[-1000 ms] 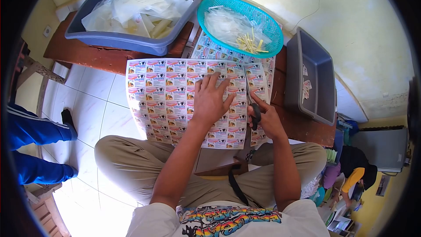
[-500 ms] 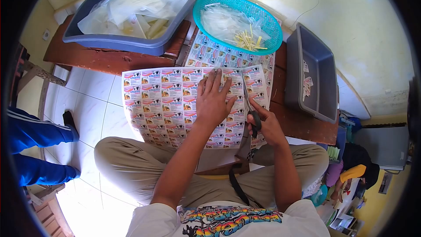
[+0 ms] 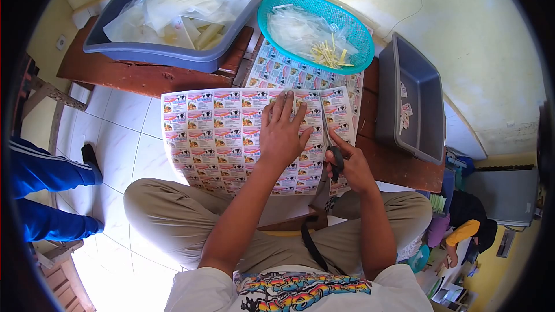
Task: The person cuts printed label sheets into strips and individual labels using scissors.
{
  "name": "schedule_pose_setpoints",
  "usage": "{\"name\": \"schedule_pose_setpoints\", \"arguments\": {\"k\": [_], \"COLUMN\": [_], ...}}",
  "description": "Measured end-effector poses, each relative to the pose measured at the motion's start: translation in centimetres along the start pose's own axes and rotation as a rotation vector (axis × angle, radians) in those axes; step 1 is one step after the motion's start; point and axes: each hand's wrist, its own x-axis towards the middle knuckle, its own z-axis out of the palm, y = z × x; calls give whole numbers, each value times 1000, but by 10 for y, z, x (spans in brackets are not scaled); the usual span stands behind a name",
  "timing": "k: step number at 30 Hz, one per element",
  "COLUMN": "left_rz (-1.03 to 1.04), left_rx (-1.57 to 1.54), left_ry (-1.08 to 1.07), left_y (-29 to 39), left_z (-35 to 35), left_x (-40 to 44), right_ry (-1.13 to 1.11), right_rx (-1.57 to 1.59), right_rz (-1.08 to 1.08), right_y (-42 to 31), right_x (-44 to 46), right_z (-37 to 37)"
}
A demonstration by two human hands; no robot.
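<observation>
A large sheet of printed labels point(image 3: 202, 121) lies across the bench and overhangs its front edge. My left hand point(image 3: 283, 130) rests flat on the sheet with its fingers spread. In my right hand point(image 3: 351, 164) is a pair of black-handled scissors point(image 3: 335, 159), the index finger stretched along them. Their blades point away from me, along a cut that separates the right-hand strip of labels point(image 3: 337, 107) from the rest of the sheet. More printed sheets point(image 3: 277, 69) lie underneath, farther back.
A blue-grey tub point(image 3: 217, 58) of clear plastic pouches stands back left. Beside it, a turquoise basket point(image 3: 263, 20) holds plastic sleeves and yellow strips. A grey tub point(image 3: 425, 104) with a few cut labels is at right. Blue-trousered legs point(image 3: 55, 164) are at left; another person point(image 3: 465, 225) works at lower right.
My hands and the scissors keep nearly the same place on the sheet. The view has shifted slightly. The person at lower right has moved an arm a little.
</observation>
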Motion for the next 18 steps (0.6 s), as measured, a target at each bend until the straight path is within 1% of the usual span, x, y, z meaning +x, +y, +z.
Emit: {"name": "schedule_pose_setpoints", "arguments": {"k": [18], "left_rz": [9], "left_rx": [-17], "left_ry": [21], "left_y": [1], "left_z": [2], "left_x": [4], "right_ry": [-3], "right_rx": [42], "right_rz": [-2], "right_y": [-2], "right_x": [2], "right_z": [2]}}
